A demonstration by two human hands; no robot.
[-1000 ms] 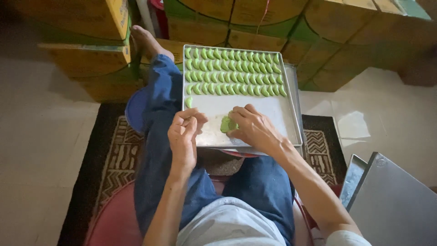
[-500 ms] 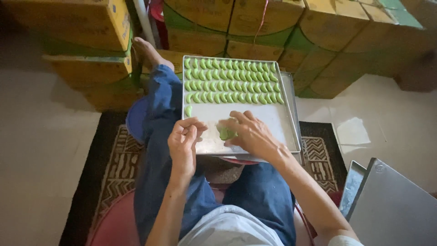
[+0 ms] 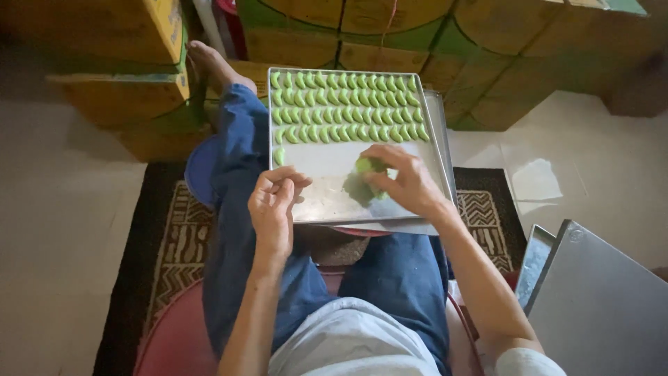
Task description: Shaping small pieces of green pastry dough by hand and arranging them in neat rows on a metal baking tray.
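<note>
The person wears loose blue denim trousers (image 3: 240, 230) and a pale grey shirt (image 3: 348, 341) at the frame's bottom centre, its short white sleeve (image 3: 525, 362) lower right; forearms and the foot (image 3: 212, 66) upper left are bare.

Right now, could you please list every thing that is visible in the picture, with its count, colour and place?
baking tray: one, silver metal, across the person's lap
green dough pieces: three full rows plus one piece starting a fourth, far end of the tray
green dough lump: one, on the tray, under the right hand
cardboard boxes: several, yellow-brown with green, stacked beyond the tray
rug: one, dark with pale pattern, on the floor
spare metal trays: at least two, silver, lower right
left hand: fingers curled, at the tray's near edge
right hand: fingers on the dough lump
</note>
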